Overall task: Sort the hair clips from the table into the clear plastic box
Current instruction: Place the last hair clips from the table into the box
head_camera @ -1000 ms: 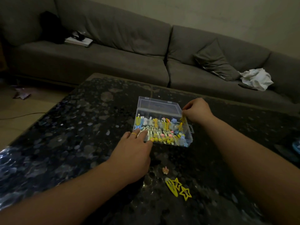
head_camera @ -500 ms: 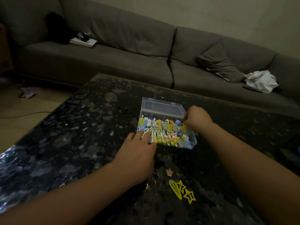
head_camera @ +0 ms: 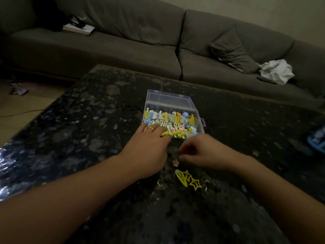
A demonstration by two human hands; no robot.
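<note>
Almost all clips are in the clear plastic box [head_camera: 173,118].
Near it, three wait: a small pink clip [head_camera: 175,162], a yellow clip [head_camera: 181,176], a star clip [head_camera: 195,183]. The right hand [head_camera: 200,152] curls narrow by the pink one, holding nothing; the left hand [head_camera: 149,147] lies flat and wide at the box.

The right hand [head_camera: 202,152] is smeared by motion, so whether its fingertips touch the small pink clip [head_camera: 175,162] just beside them cannot be told. The left hand [head_camera: 149,148] covers the near left corner of the clear plastic box [head_camera: 193,110] and part of the front row of clips. A blue object [head_camera: 317,142] on the desk [head_camera: 70,129] is cut by the right edge, too dim to identify.
</note>
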